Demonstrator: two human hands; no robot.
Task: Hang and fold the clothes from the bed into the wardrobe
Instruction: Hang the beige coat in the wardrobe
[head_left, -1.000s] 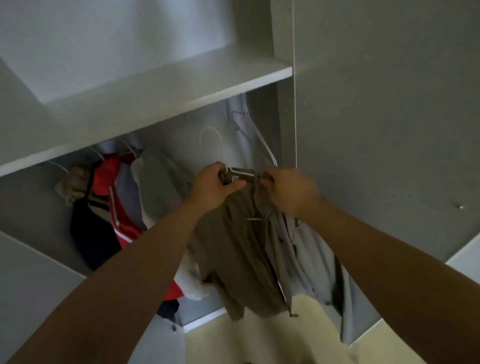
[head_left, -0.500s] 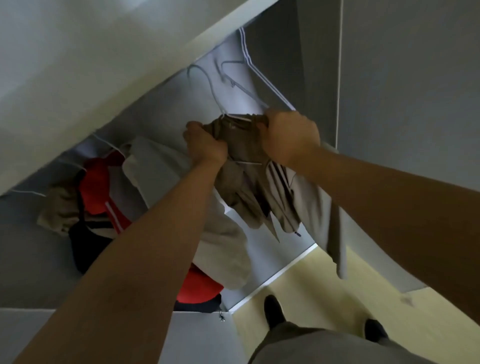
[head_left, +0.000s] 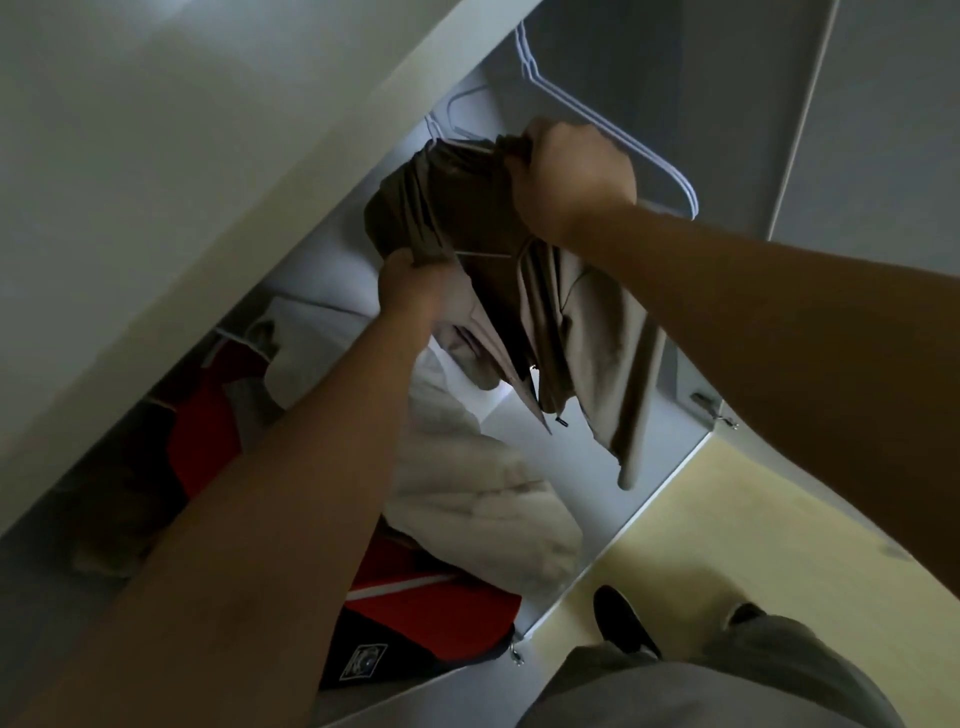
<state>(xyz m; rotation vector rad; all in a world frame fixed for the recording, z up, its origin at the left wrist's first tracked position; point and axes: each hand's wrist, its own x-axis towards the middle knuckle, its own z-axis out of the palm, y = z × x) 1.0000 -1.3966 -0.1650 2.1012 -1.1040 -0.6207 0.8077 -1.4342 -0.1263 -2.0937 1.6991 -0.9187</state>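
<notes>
So, nearest the camera a black shoe (head_left: 626, 621) stands on the yellow floor (head_left: 753, 545). Further out, the left hand (head_left: 408, 280) pinches the bunched lower edge of the brown shirt (head_left: 452, 197). The right hand (head_left: 576, 179) is curled tight round the shirt's top end. The shirt sits on a white wire hanger (head_left: 450, 110) inside the wardrobe (head_left: 727, 104). Left of it hang a cream garment (head_left: 483, 499) and a red jacket (head_left: 436, 597). Just behind the right hand there's a bare white hanger (head_left: 613, 130).

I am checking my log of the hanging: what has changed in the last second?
The left grip slid from the collar down along the shirt and now holds its shoulder edge. The right grip still holds the collar at the hanger. The hung clothes stayed.
</notes>
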